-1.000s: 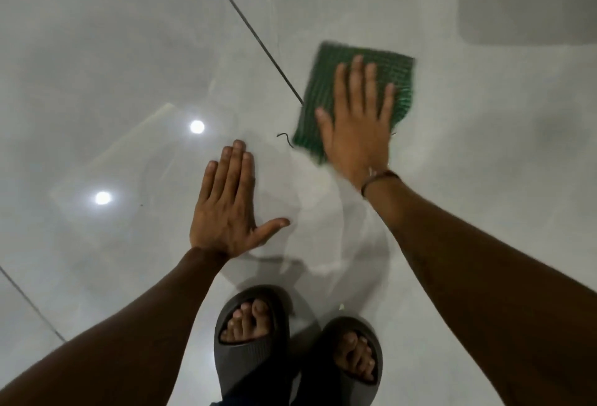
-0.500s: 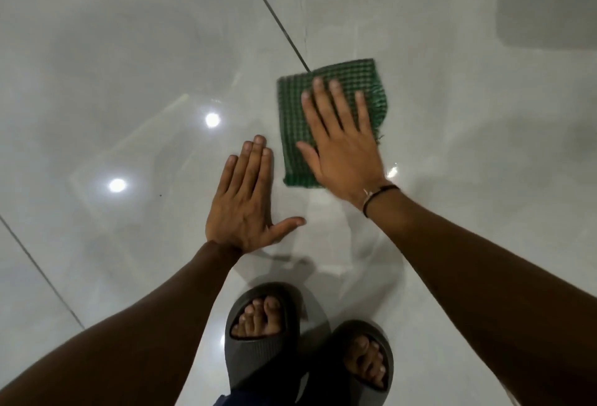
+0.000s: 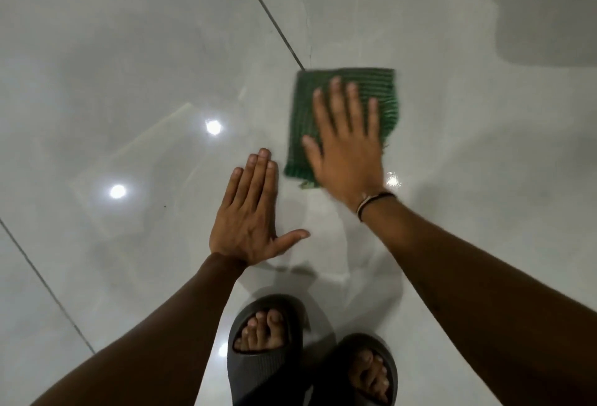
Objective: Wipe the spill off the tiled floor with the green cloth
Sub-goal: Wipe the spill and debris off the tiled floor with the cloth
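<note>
A folded green cloth [image 3: 302,115] lies flat on the glossy grey tiled floor [image 3: 129,66], just below the end of a dark grout line. My right hand [image 3: 349,147] presses down on it with the palm flat and the fingers spread; a thin band circles the wrist. My left hand [image 3: 248,215] rests flat on the floor to the left of the cloth, fingers together and thumb out, holding nothing. A faint wet sheen [image 3: 392,181] glints on the tile beside my right wrist.
My two feet in dark slides [image 3: 268,341] stand at the bottom middle. A grout line [image 3: 268,14] runs diagonally from the top to the cloth, another [image 3: 48,286] crosses the lower left. Ceiling lights reflect in the tile at the left.
My right hand slid the cloth left and toward me, then back to the right and slightly away. My left hand stayed planted on the floor.
</note>
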Demonstrator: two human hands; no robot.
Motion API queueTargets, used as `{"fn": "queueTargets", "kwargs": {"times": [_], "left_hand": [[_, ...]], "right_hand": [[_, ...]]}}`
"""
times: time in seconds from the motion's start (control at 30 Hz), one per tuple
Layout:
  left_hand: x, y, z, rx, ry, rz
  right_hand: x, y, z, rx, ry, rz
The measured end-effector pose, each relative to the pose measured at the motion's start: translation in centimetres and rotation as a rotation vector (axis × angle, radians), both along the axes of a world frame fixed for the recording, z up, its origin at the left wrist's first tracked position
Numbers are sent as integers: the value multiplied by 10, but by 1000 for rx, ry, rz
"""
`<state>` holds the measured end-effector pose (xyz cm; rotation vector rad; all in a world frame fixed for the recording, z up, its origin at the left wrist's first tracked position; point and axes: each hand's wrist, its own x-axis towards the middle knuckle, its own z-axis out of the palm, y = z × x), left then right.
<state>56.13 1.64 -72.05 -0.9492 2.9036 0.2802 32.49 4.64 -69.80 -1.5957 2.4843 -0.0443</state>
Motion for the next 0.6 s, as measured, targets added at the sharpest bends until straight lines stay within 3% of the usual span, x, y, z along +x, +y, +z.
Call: {"fn": "queueTargets", "kwargs": {"times": [0.07, 0.13, 0.2, 0.3, 0.33, 0.37, 0.5, 0.53, 0.57, 0.6], "left_hand": [[0, 0, 0, 9, -1, -7], [1, 1, -1, 6, 0, 3], [1, 0, -3, 0, -4, 4], [1, 0, -2, 14, -12, 1], [1, 0, -1, 16, -20, 2], [1, 0, 0, 19, -23, 1], [2, -1, -3, -2, -14, -6], [2, -1, -3, -1, -15, -6], [2, -1, -4, -1, -12, -5], [2, -2, -5, -1, -16, -7]], "right_hand": [[16, 29, -5, 21, -26, 184], [5, 70, -7, 32, -22, 210], [-24, 92, -9, 10, 14, 48], [-35, 69, -3, -21, 74, -455], [-26, 55, 0, -10, 67, -506], [-14, 45, 1, 6, 44, -443], [-15, 64, -10, 37, 6, 337], [-32, 72, -12, 39, 23, 377], [-47, 77, -12, 34, 39, 281], [-58, 78, -10, 24, 56, 50]]}}
